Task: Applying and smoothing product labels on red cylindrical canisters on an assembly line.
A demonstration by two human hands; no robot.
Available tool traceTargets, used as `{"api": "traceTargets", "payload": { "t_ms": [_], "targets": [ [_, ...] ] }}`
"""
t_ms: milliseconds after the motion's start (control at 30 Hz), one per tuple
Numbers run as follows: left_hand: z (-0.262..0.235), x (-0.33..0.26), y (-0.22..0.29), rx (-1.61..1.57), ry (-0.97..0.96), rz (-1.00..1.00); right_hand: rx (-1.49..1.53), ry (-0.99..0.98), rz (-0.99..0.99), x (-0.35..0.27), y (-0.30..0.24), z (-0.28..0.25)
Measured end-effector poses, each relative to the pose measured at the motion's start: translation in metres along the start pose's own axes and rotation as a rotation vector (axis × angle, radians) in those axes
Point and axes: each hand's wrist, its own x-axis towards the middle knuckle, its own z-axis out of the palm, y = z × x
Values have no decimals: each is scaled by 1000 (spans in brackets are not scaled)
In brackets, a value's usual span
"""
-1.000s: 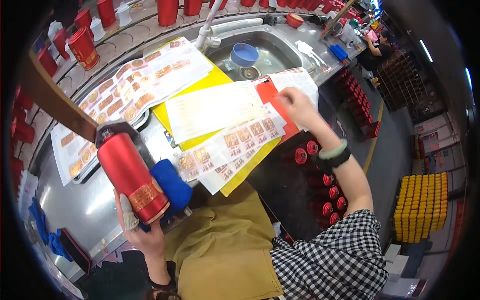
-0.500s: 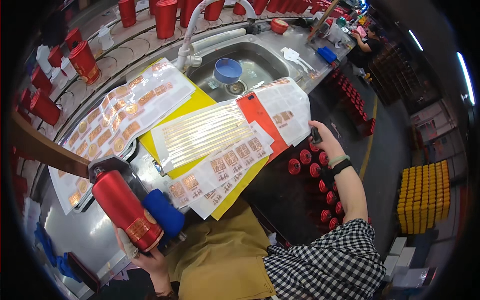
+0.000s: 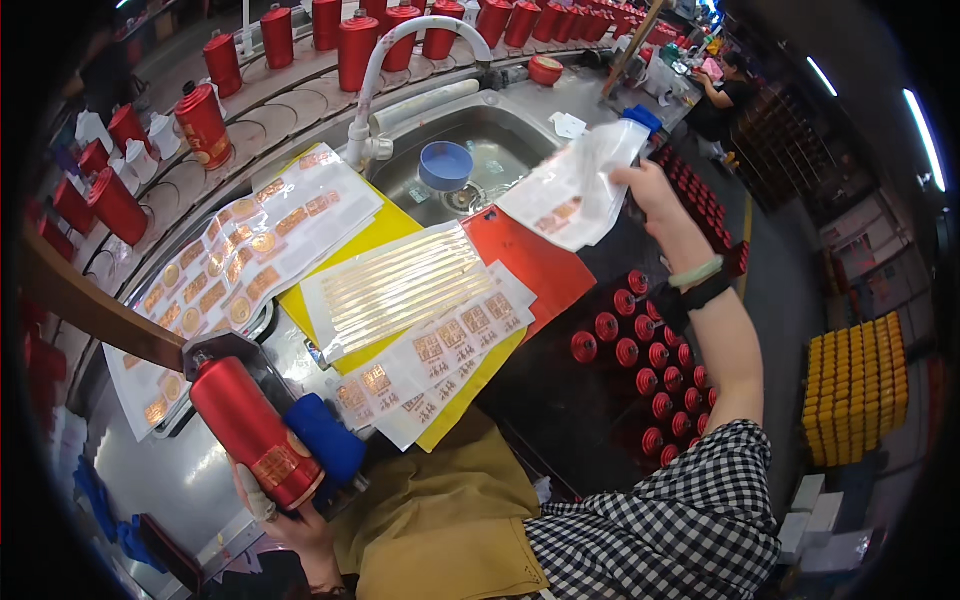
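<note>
Nearest, the left hand (image 3: 285, 510) grips a red bottle (image 3: 252, 428) tilted over the desk (image 3: 180, 480), beside a blue roller (image 3: 325, 437). Sticker sheets (image 3: 440, 350) lie mid-desk. Farther out, the right hand (image 3: 650, 190) pinches a raised label sheet (image 3: 570, 195) near the sink (image 3: 500, 140)

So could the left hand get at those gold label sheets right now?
Probably not as things stand. The left hand is wrapped around the red bottle, so it has no free fingers. The gold label sheets lie open on the yellow board close by, with nothing covering them.
</note>
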Motion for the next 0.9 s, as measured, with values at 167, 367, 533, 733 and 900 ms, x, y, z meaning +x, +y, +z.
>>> {"api": "traceTargets", "payload": {
  "t_ms": [167,367,533,733,900],
  "targets": [
    [-2,-1,3,46,-10,9,-139,-87,-93,-2,-101,-16],
    [-2,-2,0,36,-14,5,-246,-245,-105,-3,-162,-45],
    [1,-1,-1,30,-3,20,-225,-334,-64,18,-168,-71],
    [0,-8,-7,25,19,14,-725,-448,152,81,-124,-89],
    [6,-6,-8,-40,19,25,-896,-430,79,102,-90,-84]
  ]
}}
